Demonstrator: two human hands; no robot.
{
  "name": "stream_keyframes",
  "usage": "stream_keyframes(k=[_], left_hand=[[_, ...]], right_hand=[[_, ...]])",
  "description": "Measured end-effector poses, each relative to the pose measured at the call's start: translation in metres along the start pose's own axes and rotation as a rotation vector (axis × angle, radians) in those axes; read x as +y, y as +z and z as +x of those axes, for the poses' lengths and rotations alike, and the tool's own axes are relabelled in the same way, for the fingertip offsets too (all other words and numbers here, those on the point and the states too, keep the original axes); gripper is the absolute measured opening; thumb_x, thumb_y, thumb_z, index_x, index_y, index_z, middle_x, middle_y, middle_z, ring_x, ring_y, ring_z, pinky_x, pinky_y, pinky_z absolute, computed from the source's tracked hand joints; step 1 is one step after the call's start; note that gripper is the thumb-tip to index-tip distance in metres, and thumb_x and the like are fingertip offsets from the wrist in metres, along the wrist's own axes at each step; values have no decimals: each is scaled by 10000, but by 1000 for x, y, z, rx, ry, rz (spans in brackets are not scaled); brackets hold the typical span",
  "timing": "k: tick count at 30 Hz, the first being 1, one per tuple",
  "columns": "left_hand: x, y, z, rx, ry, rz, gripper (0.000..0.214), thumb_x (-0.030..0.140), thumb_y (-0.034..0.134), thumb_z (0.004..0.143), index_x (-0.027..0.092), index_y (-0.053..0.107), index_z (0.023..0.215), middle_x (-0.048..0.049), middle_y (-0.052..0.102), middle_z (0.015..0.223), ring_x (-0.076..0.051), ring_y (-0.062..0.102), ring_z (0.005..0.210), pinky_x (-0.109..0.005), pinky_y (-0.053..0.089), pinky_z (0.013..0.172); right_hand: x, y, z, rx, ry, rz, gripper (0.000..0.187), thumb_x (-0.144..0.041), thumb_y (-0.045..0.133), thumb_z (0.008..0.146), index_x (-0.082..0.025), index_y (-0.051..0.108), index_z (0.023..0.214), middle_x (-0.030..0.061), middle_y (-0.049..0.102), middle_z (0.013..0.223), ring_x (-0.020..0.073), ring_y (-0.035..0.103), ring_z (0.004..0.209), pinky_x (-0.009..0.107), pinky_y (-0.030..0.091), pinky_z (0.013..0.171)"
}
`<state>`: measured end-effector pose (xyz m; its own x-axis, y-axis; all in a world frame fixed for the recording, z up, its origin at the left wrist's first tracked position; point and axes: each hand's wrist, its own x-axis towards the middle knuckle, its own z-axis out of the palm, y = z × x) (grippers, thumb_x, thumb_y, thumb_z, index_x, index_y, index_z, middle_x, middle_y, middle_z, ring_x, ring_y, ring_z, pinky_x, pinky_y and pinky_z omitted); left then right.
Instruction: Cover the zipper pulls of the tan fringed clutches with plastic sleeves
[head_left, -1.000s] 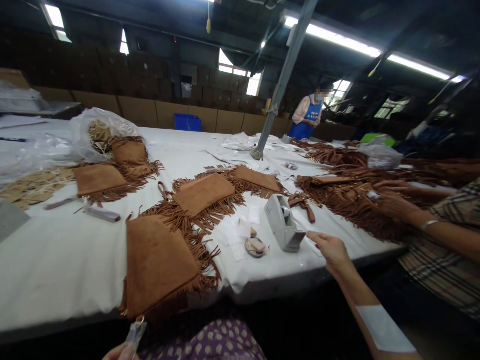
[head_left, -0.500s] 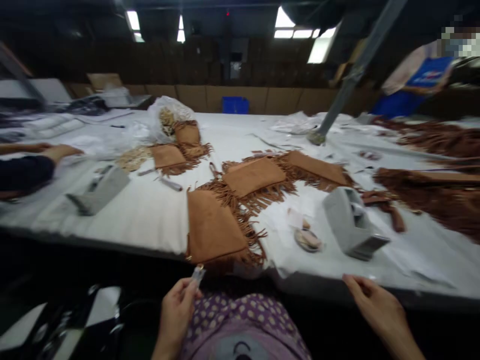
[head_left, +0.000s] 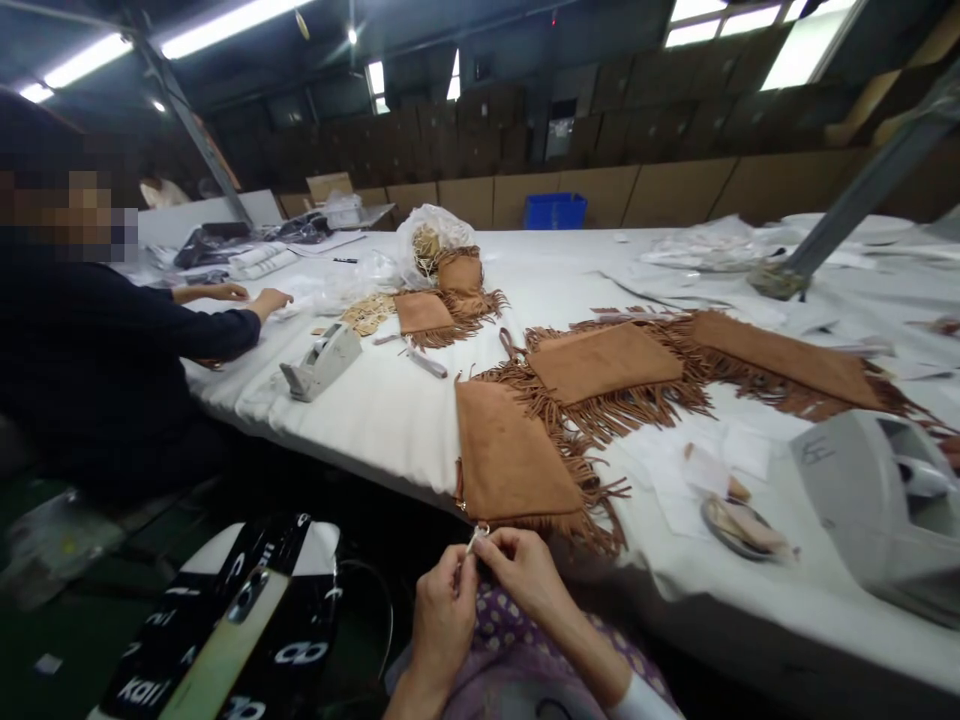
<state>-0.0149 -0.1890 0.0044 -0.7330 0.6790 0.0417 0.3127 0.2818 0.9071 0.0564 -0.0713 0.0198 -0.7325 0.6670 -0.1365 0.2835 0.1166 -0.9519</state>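
Just past the table's near edge, my left hand (head_left: 445,612) and my right hand (head_left: 529,577) meet fingertip to fingertip. Both are closed in a pinch on a small whitish piece (head_left: 477,538), thin and partly covered by the fingers; its kind is too small to make out. Directly beyond them lies a tan suede pouch (head_left: 517,455) with a fringed edge, its near corner at the table's edge. Another fringed pouch (head_left: 604,360) lies behind it, and a third fringed pouch (head_left: 784,355) farther right.
Tape dispensers stand left (head_left: 324,362) and right (head_left: 874,500) on the white-covered table (head_left: 397,430). Near the right one is a round dish (head_left: 742,528) with scraps. Smaller fringed pouches (head_left: 424,312) lie beyond. A co-worker (head_left: 97,340) sits at left; a patterned stool (head_left: 225,620) holds a phone (head_left: 229,640).
My right hand has come in from the right and joined the left at the small piece. The view has swung left, bringing the co-worker further into sight.
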Motion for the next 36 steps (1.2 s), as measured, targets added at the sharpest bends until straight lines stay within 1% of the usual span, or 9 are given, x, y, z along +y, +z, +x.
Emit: stream_keyframes(k=[8,11,15,18,22,26,29,31,36], left_hand=[[4,2,-2,-27,-97,-84,294,420,488,879,194,651,787,-42,676,664,-188,634,661,-253,436,641],[5,3,-1,-50,-115,-120,339,449,475,881,182,642,756,-40,657,659,-178,616,655,-244,434,633],[6,1,-1,-20,-122,-117,308,412,494,881,176,624,1031,-51,697,738,-183,640,661,-249,453,625],[8,-1,-2,24,-8,-17,448,331,505,882,216,489,1314,-98,720,1005,-219,673,886,-284,481,769],[12,-5,2,-48,100,49,341,318,468,892,252,650,1173,-110,691,1134,-253,632,1049,-324,457,910],[12,-6,14,-67,-107,-206,289,417,584,822,201,726,950,-87,733,878,-204,663,762,-283,503,710],[10,-6,24,-211,-378,-542,355,469,694,715,135,703,834,7,609,546,-66,425,382,-194,315,404],[9,-5,27,-302,-526,-736,373,470,740,655,119,676,763,65,487,439,-25,286,323,-180,205,367],[11,-2,24,-157,-479,-661,416,527,725,653,122,647,706,64,475,452,-29,299,346,-183,189,372]], right_hand=[[9,4,-4,110,186,-28,383,-503,637,719,-130,690,650,9,571,454,118,453,412,224,288,410],[11,5,-3,25,221,106,378,-503,636,723,-127,662,689,-15,536,427,102,421,372,215,276,387],[13,8,-2,-24,203,194,435,-547,612,739,-131,637,612,-25,509,433,75,372,362,205,250,373],[14,11,-1,32,198,182,436,-542,623,732,-131,629,587,-30,484,425,76,368,384,204,247,382],[18,10,1,63,140,152,456,-546,618,735,-124,629,563,-7,516,474,94,398,455,205,278,418],[22,4,2,20,60,135,460,-556,629,736,-117,654,601,-1,542,521,107,424,512,204,307,460],[19,-1,1,-48,-11,150,469,-561,600,769,-122,654,612,-2,557,548,109,437,531,206,328,490],[17,-4,0,-89,-60,164,480,-568,566,796,-130,661,625,4,584,586,120,471,561,212,357,523],[21,-17,-9,87,-55,41,577,-617,445,840,-159,604,527,7,549,512,144,497,534,239,367,536]])
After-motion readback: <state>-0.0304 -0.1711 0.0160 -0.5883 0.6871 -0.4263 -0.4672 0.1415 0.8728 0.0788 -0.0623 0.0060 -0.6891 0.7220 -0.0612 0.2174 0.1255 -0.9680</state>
